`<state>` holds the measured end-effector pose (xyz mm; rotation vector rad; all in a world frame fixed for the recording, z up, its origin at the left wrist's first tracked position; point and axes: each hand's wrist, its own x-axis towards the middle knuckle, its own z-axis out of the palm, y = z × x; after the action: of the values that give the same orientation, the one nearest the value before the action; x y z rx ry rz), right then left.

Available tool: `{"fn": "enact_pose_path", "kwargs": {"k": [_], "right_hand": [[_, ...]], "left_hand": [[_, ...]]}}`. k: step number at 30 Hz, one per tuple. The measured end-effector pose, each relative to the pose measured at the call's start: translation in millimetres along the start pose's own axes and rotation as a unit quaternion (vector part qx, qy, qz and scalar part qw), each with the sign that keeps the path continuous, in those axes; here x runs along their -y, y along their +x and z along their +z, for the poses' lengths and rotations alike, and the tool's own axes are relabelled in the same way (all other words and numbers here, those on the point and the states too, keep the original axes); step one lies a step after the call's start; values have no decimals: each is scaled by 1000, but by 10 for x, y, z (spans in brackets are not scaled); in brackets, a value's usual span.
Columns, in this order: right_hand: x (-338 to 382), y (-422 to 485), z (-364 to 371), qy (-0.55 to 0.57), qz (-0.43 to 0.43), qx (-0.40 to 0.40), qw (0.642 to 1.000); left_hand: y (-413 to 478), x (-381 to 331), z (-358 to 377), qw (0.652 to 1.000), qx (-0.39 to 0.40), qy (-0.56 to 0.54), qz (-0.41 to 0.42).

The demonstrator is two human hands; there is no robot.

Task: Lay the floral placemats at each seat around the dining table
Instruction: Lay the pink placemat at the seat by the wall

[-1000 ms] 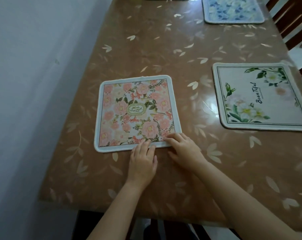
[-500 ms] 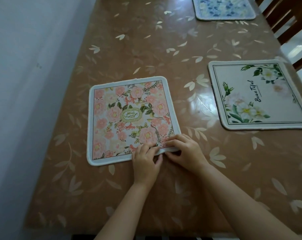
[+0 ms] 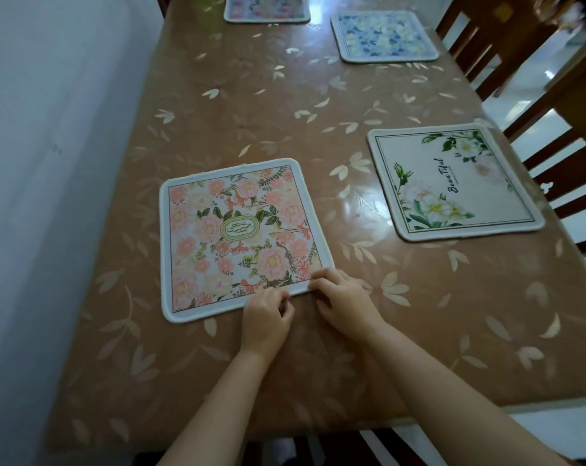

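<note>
A pink floral placemat (image 3: 238,237) lies flat on the brown leaf-patterned table (image 3: 251,105), near its left side. My left hand (image 3: 266,317) is curled at the middle of the mat's near edge, fingers pinched on the white border. My right hand (image 3: 343,301) grips the mat's near right corner with its fingertips. Three more placemats lie flat: a white one with green leaves and lettering (image 3: 453,186) at the right, a blue floral one (image 3: 384,37) further back, and a pink one (image 3: 266,8) at the far end, partly cut off.
A pale wall (image 3: 49,163) runs close along the table's left side. Dark wooden chairs (image 3: 560,156) stand along the right edge, and another chair back (image 3: 318,445) shows under the near edge.
My hands went from lying flat at the pink mat's near edge to curled onto its border. The mat has turned slightly. My view has risen, so more of the far table shows.
</note>
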<state>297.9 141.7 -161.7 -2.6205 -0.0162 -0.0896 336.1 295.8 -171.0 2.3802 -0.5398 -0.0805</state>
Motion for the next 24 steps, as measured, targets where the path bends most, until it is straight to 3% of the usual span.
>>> {"fn": "enact_pose_path", "kwargs": {"k": [8, 17, 24], "right_hand": [[20, 119, 69, 24, 30, -36, 999], [-53, 191, 70, 73, 33, -80, 994], [80, 81, 14, 91, 42, -41, 994]], "left_hand": [[122, 96, 77, 999, 27, -1, -44], [162, 30, 171, 993, -77, -45, -76], [131, 35, 13, 988, -22, -107, -110]]}}
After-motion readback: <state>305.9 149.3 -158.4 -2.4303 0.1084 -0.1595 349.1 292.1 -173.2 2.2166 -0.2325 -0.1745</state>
